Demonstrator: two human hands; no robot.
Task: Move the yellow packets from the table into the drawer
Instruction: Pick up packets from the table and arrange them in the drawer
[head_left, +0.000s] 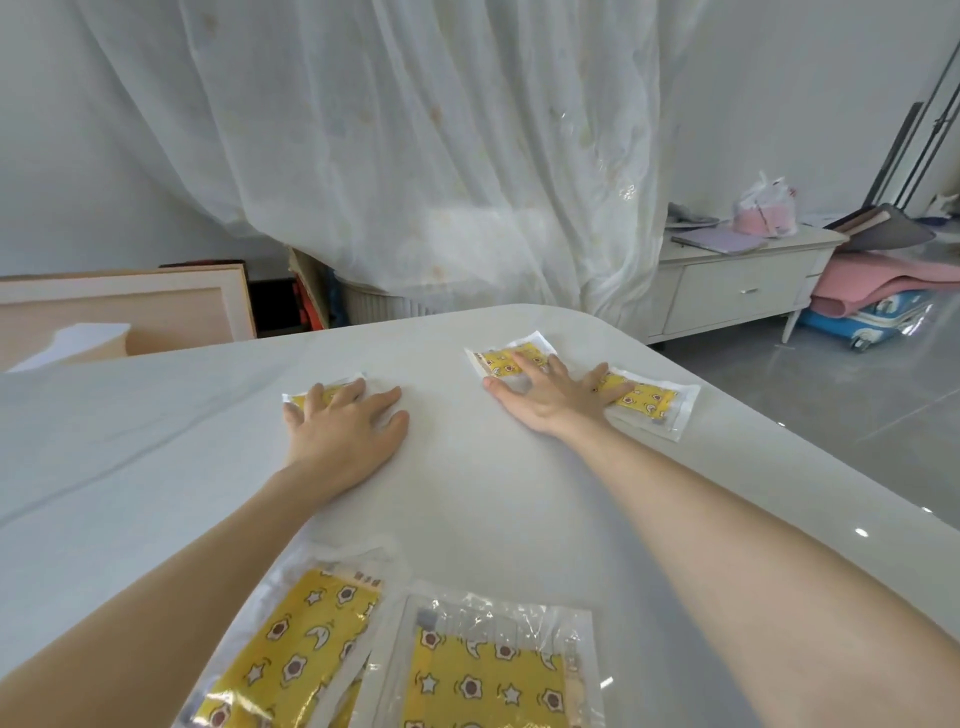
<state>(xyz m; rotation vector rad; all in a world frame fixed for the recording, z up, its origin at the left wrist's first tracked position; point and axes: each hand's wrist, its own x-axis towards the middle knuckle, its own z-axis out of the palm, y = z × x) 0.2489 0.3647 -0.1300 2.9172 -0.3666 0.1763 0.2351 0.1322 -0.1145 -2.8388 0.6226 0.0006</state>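
My left hand (345, 431) lay flat and open on one yellow packet (324, 393) mid-worktop (156, 441). My right hand (553, 397) was spread flat across two packets (641, 402) near the far right corner.

Bare table (457, 499) between forearms; packets (483, 670) crowd near edge, more at far corner.

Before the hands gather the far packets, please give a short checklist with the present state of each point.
1. Left hand lies flat on a far packet: ok.
2. Right hand lies across two far packets: ok.
3. Any packet gripped: not ok, fingers are spread.
4. Near packets on the table: ok.
5. Drawer open: cannot tell, not seen.
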